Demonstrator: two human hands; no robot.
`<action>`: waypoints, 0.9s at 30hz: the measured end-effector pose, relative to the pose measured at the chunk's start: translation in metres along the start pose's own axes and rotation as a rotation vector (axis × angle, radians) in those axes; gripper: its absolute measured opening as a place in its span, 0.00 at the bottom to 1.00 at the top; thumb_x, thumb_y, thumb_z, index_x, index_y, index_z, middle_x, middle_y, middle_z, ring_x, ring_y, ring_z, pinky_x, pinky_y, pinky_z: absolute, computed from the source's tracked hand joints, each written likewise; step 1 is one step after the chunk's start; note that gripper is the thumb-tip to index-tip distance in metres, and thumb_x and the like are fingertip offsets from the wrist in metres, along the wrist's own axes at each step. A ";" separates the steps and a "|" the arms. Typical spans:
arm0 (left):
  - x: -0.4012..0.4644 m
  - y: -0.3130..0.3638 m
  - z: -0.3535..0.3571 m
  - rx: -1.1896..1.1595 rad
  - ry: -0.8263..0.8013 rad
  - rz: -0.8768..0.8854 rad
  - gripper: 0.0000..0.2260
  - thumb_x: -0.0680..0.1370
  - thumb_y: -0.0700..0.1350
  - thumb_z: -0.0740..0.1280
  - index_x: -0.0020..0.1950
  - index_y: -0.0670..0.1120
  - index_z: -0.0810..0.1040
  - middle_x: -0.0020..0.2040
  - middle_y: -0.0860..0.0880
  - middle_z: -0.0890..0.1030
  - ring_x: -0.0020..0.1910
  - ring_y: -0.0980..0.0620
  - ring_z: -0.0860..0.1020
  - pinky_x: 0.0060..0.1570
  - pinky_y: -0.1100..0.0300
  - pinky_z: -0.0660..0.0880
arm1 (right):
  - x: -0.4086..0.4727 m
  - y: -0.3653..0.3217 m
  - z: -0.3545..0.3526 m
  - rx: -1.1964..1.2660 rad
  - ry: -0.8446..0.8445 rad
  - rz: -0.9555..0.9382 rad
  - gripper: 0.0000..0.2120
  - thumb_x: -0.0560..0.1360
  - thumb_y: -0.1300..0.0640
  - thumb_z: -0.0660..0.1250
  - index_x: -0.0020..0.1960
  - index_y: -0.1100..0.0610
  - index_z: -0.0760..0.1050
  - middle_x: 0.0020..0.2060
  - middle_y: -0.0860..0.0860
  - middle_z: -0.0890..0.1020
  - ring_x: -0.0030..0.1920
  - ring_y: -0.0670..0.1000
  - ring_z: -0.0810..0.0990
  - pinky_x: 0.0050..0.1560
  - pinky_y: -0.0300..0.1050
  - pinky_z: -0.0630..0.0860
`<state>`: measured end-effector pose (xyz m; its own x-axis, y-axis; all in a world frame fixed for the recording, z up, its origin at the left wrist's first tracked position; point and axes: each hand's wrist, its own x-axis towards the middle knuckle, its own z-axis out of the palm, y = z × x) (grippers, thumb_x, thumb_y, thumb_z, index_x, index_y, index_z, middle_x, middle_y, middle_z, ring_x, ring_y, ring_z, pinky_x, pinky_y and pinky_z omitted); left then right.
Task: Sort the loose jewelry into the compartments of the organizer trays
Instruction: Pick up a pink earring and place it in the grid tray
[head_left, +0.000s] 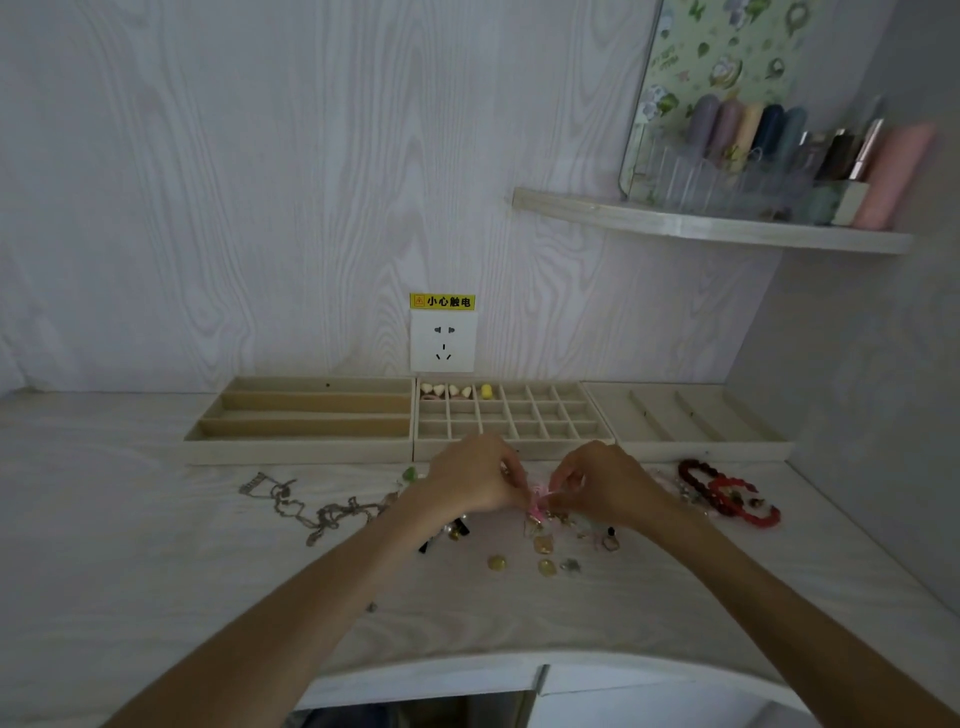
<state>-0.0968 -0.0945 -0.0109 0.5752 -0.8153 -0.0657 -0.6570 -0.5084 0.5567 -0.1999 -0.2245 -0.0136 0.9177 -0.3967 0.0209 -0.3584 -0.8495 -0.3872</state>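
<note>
Both hands meet over the desk, just in front of the grid tray. Left hand and right hand each have fingertips curled inward, pinching a small pink jewelry piece held between them. Piece too small and blurred to name; looks like a pink charm or earring, with something hanging below it

Key relation: the pink piece sits directly between the two sets of fingertips, touching both, a little above the scatter of loose items. Neither hand is clearly nearer. Its long axis cannot be told. Grid tray lies straight ahead of the fingers, away from the body; near row of cells just beyond the knuckles

Grid tray: far-left cells hold pale heart-shaped pieces and a yellow piece; the other cells in view look unfilled. Long-slot tray to the left, ridged tray to the right, both appear bare

Loose on desk: chain necklaces left of the left wrist, red bead bracelets right of the right hand, gold-toned small pieces near the wrists

Judgement: sorting barely begun. Hands seem to be separating or adjusting the pink piece; next move probably a short forward carry into a grid cell
</note>
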 end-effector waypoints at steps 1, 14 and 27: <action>0.002 0.000 0.001 -0.015 -0.001 -0.022 0.07 0.68 0.50 0.76 0.41 0.52 0.80 0.49 0.54 0.81 0.53 0.51 0.79 0.54 0.54 0.76 | 0.000 0.001 0.001 0.020 0.006 0.009 0.09 0.67 0.49 0.75 0.43 0.54 0.83 0.38 0.47 0.82 0.37 0.43 0.77 0.35 0.33 0.70; -0.002 0.011 -0.032 -0.308 -0.153 -0.101 0.07 0.77 0.47 0.66 0.54 0.50 0.76 0.43 0.54 0.75 0.40 0.57 0.72 0.34 0.65 0.69 | -0.032 -0.019 0.006 0.315 0.272 -0.169 0.23 0.65 0.54 0.77 0.56 0.46 0.71 0.45 0.39 0.76 0.43 0.40 0.76 0.40 0.35 0.74; 0.001 0.012 -0.060 -0.351 -0.129 -0.092 0.08 0.76 0.48 0.68 0.51 0.46 0.83 0.43 0.56 0.81 0.37 0.63 0.74 0.27 0.72 0.67 | -0.014 -0.023 -0.007 0.604 0.381 -0.148 0.09 0.71 0.58 0.71 0.42 0.43 0.79 0.35 0.39 0.82 0.36 0.40 0.82 0.37 0.31 0.77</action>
<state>-0.0747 -0.0851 0.0456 0.5436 -0.8100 -0.2200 -0.3853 -0.4736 0.7920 -0.2056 -0.2013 0.0014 0.7862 -0.4800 0.3892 0.0225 -0.6071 -0.7943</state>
